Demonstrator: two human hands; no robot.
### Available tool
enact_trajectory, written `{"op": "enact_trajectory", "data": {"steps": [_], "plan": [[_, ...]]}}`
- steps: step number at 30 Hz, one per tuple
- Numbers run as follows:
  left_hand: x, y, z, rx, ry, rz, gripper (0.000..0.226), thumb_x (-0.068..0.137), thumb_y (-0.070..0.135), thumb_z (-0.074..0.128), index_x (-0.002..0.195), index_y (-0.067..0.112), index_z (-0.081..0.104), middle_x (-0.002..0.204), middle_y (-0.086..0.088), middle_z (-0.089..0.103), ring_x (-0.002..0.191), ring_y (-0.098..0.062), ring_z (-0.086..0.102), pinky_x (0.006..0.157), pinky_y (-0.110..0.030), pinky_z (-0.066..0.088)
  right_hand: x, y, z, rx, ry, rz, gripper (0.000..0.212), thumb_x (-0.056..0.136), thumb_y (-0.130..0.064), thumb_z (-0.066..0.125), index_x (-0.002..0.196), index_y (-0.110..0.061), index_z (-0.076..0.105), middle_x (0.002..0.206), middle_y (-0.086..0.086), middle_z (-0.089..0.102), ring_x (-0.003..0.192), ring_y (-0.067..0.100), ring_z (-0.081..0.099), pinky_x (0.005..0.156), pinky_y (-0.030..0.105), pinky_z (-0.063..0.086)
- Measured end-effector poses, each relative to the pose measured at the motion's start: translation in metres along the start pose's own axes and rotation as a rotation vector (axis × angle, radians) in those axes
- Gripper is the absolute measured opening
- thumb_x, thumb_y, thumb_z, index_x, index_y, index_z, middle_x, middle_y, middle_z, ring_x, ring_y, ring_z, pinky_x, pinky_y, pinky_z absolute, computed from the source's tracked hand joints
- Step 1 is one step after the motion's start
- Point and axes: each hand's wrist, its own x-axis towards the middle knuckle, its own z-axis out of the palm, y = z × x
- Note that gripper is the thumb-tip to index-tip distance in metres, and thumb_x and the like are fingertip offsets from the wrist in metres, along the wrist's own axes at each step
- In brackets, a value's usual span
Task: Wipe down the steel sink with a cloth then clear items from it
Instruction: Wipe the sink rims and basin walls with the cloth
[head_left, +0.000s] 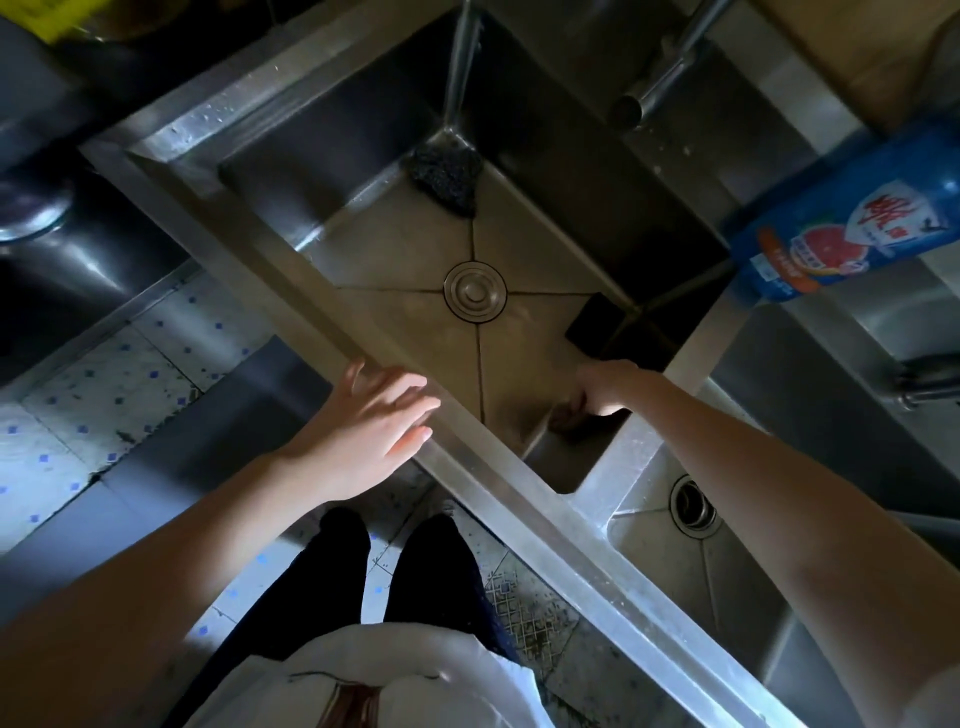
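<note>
Head view looks straight down, and the right hand (605, 387) is low inside the steel sink (270, 244), curled over something dark and blurred at the near wall. That may be the cloth (566, 415), but I cannot tell for sure. Left hand (374, 423) lies flat on the front rim, fingers spread, holding nothing. Judging by this, wiping is underway at the near corner, with the clearing not yet begun. 2 items sit in the basin: a dark scouring pad (444, 174) in the far corner and a black sponge (597, 322) just beyond the right hand. The drain cover (475, 292) sits central. A blue detergent bottle (852, 218) stands on the surface to the right, a tap spout (660, 88) overhangs the far edge, and a smaller basin (727, 582) adjoins.
</note>
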Motion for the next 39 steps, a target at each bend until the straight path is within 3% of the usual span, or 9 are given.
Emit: {"op": "enact_trajectory", "data": {"steps": [2, 5, 9, 12, 17, 23, 28, 33, 39], "plan": [[-0.003, -0.01, -0.004, -0.001, 0.003, 0.007, 0.028, 0.09, 0.033, 0.055, 0.113, 0.017, 0.061, 0.117, -0.002, 0.055, 0.106, -0.022, 0.056, 0.094, -0.053, 0.037, -0.001, -0.01, 0.006, 0.179, -0.043, -0.052, 0.035, 0.082, -0.05, 0.06, 0.102, -0.023, 0.073, 0.108, -0.001, 0.069, 0.103, 0.023, 0.062, 0.095, 0.036, 0.048], [-0.004, -0.026, -0.012, 0.011, -0.007, 0.029, 0.029, 0.09, 0.034, 0.051, 0.112, 0.016, 0.062, 0.116, -0.004, 0.056, 0.101, -0.023, 0.056, 0.089, -0.051, 0.041, -0.005, -0.03, 0.018, 0.541, -0.045, -0.096, 0.029, 0.081, -0.034, 0.068, 0.101, -0.014, 0.074, 0.105, 0.003, 0.071, 0.101, 0.023, 0.063, 0.096, 0.03, 0.048], [-0.005, -0.04, -0.02, 0.02, -0.028, 0.063, 0.032, 0.084, 0.029, 0.064, 0.113, 0.016, 0.062, 0.116, -0.007, 0.058, 0.099, -0.025, 0.053, 0.082, -0.047, 0.046, -0.01, -0.06, 0.028, 0.772, 0.003, -0.076, 0.013, 0.087, -0.017, 0.066, 0.096, -0.014, 0.075, 0.07, -0.01, 0.067, 0.063, 0.005, 0.056, 0.055, 0.012, 0.04], [-0.002, -0.05, -0.023, 0.041, -0.077, 0.09, 0.039, 0.083, 0.031, 0.064, 0.118, 0.016, 0.058, 0.12, -0.009, 0.056, 0.099, -0.03, 0.057, 0.083, -0.049, 0.046, -0.011, -0.081, 0.034, 0.899, 0.03, -0.002, 0.016, 0.089, -0.011, 0.06, 0.089, -0.019, 0.074, 0.059, -0.013, 0.061, 0.059, 0.006, 0.052, 0.052, 0.018, 0.037], [0.009, -0.06, -0.026, 0.036, -0.085, 0.105, 0.038, 0.083, 0.028, 0.064, 0.117, 0.016, 0.054, 0.119, -0.009, 0.053, 0.101, -0.03, 0.053, 0.086, -0.047, 0.043, -0.012, -0.094, 0.039, 1.072, 0.08, 0.083, 0.024, 0.089, -0.005, 0.056, 0.1, -0.017, 0.074, 0.077, -0.006, 0.065, 0.076, 0.014, 0.06, 0.059, 0.019, 0.042], [0.026, -0.075, -0.034, 0.069, -0.165, 0.01, 0.044, 0.087, 0.039, 0.036, 0.117, 0.016, 0.059, 0.125, -0.011, 0.054, 0.104, -0.031, 0.054, 0.089, -0.046, 0.039, 0.004, -0.111, 0.012, 1.251, 0.136, -0.038, 0.023, 0.089, -0.009, 0.061, 0.108, -0.015, 0.072, 0.102, 0.005, 0.07, 0.085, 0.014, 0.06, 0.062, 0.015, 0.045], [0.034, -0.089, -0.038, 0.052, -0.213, -0.067, 0.045, 0.088, 0.04, 0.032, 0.119, 0.019, 0.058, 0.123, -0.009, 0.054, 0.11, -0.032, 0.052, 0.093, -0.046, 0.031, 0.024, -0.139, -0.036, 1.352, 0.172, -0.208, 0.026, 0.087, -0.01, 0.064, 0.112, -0.015, 0.07, 0.097, 0.003, 0.07, 0.072, 0.006, 0.059, 0.067, 0.016, 0.044], [0.042, -0.094, -0.045, 0.062, -0.204, -0.051, 0.043, 0.09, 0.038, 0.034, 0.118, 0.017, 0.061, 0.121, -0.01, 0.056, 0.106, -0.031, 0.055, 0.091, -0.046, 0.033, 0.032, -0.141, -0.042, 1.345, 0.173, -0.27, 0.025, 0.086, -0.015, 0.065, 0.11, -0.022, 0.071, 0.074, -0.021, 0.064, 0.063, -0.009, 0.056, 0.059, 0.007, 0.039], [0.053, -0.092, -0.049, 0.055, -0.252, -0.017, 0.045, 0.09, 0.039, 0.035, 0.12, 0.017, 0.061, 0.122, -0.008, 0.056, 0.108, -0.028, 0.055, 0.091, -0.042, 0.029, 0.022, -0.099, 0.023, 1.187, -0.012, -0.12, 0.022, 0.089, -0.01, 0.062, 0.109, -0.013, 0.07, 0.101, 0.001, 0.068, 0.09, 0.014, 0.06, 0.08, 0.023, 0.043]]}}
